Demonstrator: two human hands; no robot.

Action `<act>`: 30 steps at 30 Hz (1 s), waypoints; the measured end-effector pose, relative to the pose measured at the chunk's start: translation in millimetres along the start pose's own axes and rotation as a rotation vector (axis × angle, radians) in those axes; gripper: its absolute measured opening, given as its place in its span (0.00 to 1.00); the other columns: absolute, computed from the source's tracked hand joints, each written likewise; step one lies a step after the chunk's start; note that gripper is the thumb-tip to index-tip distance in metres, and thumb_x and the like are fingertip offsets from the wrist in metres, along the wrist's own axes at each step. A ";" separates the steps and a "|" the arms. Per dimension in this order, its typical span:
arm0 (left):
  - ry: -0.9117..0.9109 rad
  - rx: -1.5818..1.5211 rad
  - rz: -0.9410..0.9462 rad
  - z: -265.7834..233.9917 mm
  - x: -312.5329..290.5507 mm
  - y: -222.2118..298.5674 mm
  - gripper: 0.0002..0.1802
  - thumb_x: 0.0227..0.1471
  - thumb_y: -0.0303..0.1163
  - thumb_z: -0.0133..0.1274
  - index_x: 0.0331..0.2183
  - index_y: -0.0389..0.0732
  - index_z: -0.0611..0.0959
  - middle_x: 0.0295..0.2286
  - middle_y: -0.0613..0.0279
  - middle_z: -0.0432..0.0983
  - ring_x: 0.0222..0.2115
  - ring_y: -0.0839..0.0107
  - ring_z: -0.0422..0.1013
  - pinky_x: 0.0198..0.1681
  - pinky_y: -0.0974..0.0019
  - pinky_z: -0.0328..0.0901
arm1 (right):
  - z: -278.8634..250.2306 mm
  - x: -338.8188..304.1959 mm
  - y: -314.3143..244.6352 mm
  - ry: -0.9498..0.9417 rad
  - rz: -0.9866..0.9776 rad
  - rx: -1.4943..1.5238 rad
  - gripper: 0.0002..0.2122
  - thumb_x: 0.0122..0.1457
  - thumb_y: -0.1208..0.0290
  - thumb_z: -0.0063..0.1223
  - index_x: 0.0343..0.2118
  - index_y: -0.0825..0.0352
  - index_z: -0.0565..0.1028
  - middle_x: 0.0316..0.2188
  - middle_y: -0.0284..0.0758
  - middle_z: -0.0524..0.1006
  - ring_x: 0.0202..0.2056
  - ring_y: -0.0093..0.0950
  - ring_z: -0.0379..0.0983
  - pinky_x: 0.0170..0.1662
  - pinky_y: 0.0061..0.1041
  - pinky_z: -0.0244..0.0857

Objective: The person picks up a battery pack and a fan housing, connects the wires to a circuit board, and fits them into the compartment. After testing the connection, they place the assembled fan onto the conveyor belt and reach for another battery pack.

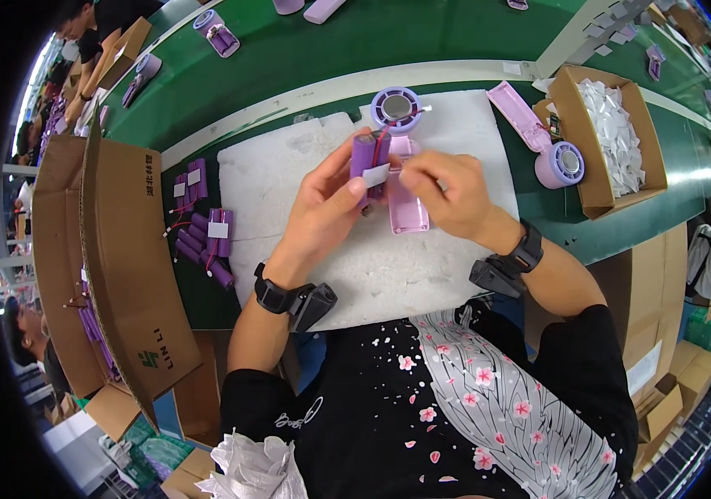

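My left hand (322,204) is closed around a purple battery pack (363,155), holding it above a white foam sheet (289,166). A white sticker (377,175) lies across the pack, by my left thumb. Red and dark wires run from its top to a small white connector (426,108). Just right of the pack, my right hand (455,195) has its fingers pinched together; what they hold, if anything, is too small to make out. Under and between the hands lies a pink handle shell (408,214), below a round lilac fan head (396,106).
More purple battery packs (205,237) lie left of the foam, beside a tall cardboard box (126,249). At right, an open lilac handheld fan (558,164) sits near a box (592,179) of white pieces (613,133). Beyond a pale rail is a green surface (305,50); people work nearby.
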State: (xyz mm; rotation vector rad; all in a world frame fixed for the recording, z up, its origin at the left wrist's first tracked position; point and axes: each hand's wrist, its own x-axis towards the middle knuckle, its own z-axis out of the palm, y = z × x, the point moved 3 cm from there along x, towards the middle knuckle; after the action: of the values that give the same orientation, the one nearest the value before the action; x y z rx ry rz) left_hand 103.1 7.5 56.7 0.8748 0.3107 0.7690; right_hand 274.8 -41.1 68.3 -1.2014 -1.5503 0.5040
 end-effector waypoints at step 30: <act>0.003 0.360 0.138 -12.4 1.0 -11.2 0.25 0.42 0.15 0.62 0.46 0.36 0.80 0.53 0.46 0.67 0.52 0.61 0.68 0.55 0.62 0.65 | 12.4 -5.9 1.2 -0.281 -0.200 -0.083 0.07 0.57 0.75 0.43 0.33 0.72 0.72 0.19 0.40 0.73 0.18 0.39 0.71 0.23 0.32 0.64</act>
State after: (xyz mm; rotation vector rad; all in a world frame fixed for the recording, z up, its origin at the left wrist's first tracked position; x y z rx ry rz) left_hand 102.5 10.8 40.3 1.2441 0.4017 0.8562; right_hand 263.7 -42.5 60.2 -1.0549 -1.9255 0.4954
